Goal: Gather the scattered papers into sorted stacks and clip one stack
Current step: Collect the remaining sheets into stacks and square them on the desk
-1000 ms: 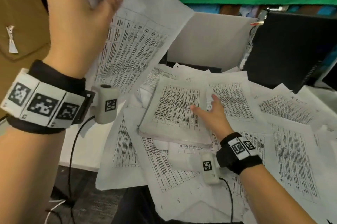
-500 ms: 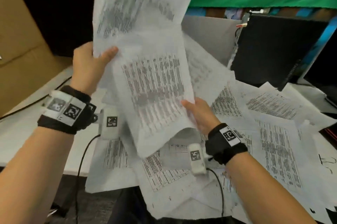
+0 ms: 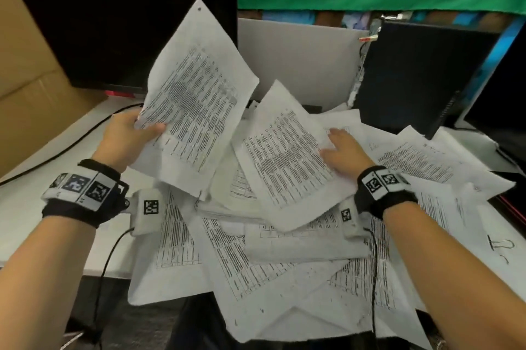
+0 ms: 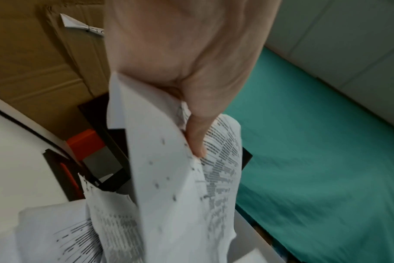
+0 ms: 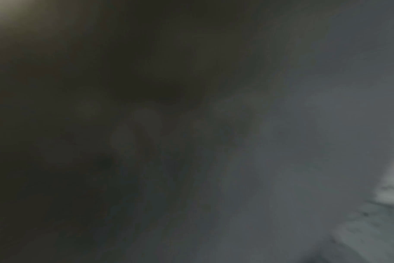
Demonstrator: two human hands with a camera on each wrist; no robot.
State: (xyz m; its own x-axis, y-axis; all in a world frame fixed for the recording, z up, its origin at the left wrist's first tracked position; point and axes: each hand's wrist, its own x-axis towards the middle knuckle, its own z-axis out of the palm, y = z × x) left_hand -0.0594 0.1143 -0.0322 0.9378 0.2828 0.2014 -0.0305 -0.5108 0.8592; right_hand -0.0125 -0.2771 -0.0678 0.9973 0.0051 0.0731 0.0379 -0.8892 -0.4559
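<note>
My right wrist camera gives only a dark, noisy blur, so nothing of my right hand [image 3: 345, 150] shows there. From the head view I cannot tell whether it grips the tilted printed sheet [image 3: 284, 159] or only lies on it. My left hand [image 3: 125, 136] shows its thumb alone on the raised sheets [image 3: 196, 99]; its fingers are hidden behind them. The print is too small to read. The tilted printed sheet covers most of the stack [image 3: 225, 204]. The monitor [image 3: 113, 22] is cut off at the top edge.

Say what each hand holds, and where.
Left hand pinches a printed sheet at its lower left edge. Right hand lies on the right edge of a second sheet; grip unclear.
</note>
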